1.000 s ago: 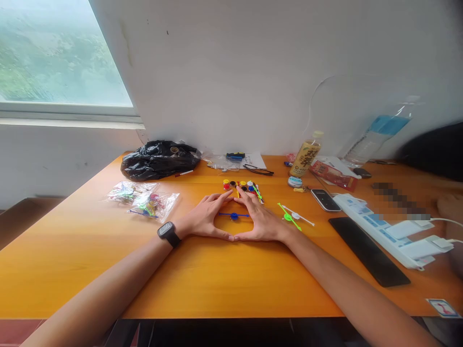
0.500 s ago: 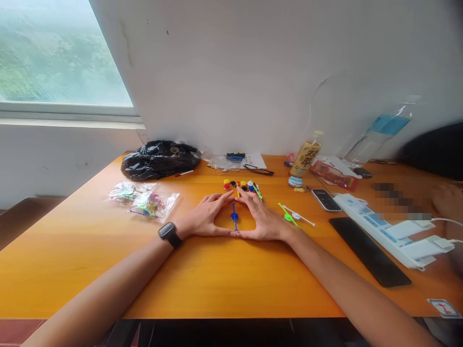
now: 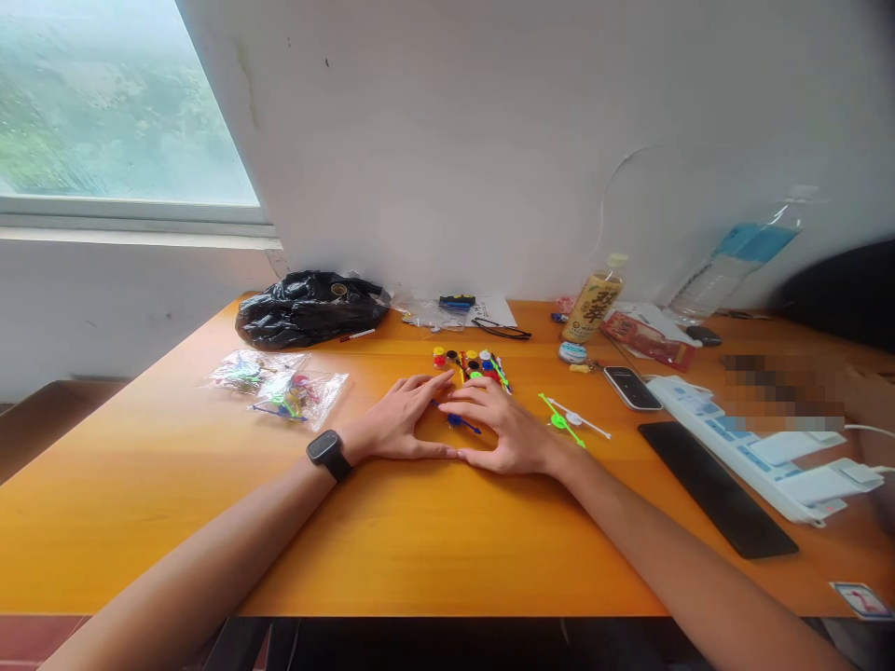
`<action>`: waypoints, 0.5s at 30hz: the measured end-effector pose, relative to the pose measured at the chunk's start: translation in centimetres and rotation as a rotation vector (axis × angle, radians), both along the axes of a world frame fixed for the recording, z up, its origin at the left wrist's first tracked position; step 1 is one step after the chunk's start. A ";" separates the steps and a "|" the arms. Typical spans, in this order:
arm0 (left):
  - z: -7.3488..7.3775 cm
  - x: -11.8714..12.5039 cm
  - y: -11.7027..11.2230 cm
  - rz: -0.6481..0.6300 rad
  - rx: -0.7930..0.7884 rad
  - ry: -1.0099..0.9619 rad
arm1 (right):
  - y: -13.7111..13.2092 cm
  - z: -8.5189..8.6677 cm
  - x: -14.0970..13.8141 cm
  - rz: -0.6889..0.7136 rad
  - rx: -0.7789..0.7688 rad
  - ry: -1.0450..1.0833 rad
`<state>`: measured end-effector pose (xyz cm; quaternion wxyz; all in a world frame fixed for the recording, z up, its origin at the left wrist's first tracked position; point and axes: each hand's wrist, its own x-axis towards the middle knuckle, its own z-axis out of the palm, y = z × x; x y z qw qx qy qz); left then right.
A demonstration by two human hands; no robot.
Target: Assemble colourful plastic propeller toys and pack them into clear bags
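A small blue arrow spinner [image 3: 456,420] with a round middle lies on the wooden table, pointing diagonally. Around it, my left hand [image 3: 398,417] and my right hand [image 3: 509,426] form a ring, fingers curved and apart, with nothing held. The thumb tips meet at the near side; my right fingers cover part of the spinner's far end. Just beyond my fingertips are several small round pieces [image 3: 451,357] in red, yellow, black and other colours, with thin coloured sticks beside them. To the right of my right hand, a green arrow spinner [image 3: 558,421] and a white one [image 3: 574,418] lie crossed.
Clear bags of coloured parts [image 3: 297,396] lie left, before a black plastic bag [image 3: 308,312]. Eyeglasses [image 3: 502,329] are at the back. Rightward stand a drink bottle [image 3: 594,303], a phone [image 3: 631,388], a power strip [image 3: 741,457] and a black slab [image 3: 713,489]. A blurred hand shows far right.
The blue spinner's arrow has turned from pointing straight away to a diagonal. My right fingers have shifted slightly nearer and apart from the left ones; my left hand is nearly still.
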<state>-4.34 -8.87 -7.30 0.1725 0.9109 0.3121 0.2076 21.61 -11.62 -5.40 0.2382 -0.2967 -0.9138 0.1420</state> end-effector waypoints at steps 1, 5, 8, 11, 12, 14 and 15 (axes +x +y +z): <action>0.0 0.0 0.0 -0.004 0.000 -0.001 | -0.1 0.0 -0.1 0.011 0.026 0.003; 0.0 -0.1 0.1 -0.006 -0.002 0.003 | -0.5 0.3 -0.4 -0.001 0.084 -0.054; 0.0 -0.1 0.1 0.003 0.004 0.014 | -0.7 0.8 -0.3 -0.062 0.128 -0.138; -0.1 -0.2 0.1 0.008 0.021 0.027 | -0.7 1.2 0.0 -0.139 0.178 -0.254; -0.1 -0.2 0.1 0.008 0.025 0.029 | -0.7 1.3 0.2 -0.168 0.190 -0.294; -0.1 -0.1 0.1 0.009 0.026 0.032 | -0.7 1.4 0.6 -0.235 0.192 -0.374; 0.0 -0.1 0.1 0.010 0.026 0.030 | -0.6 1.5 0.8 -0.275 0.184 -0.413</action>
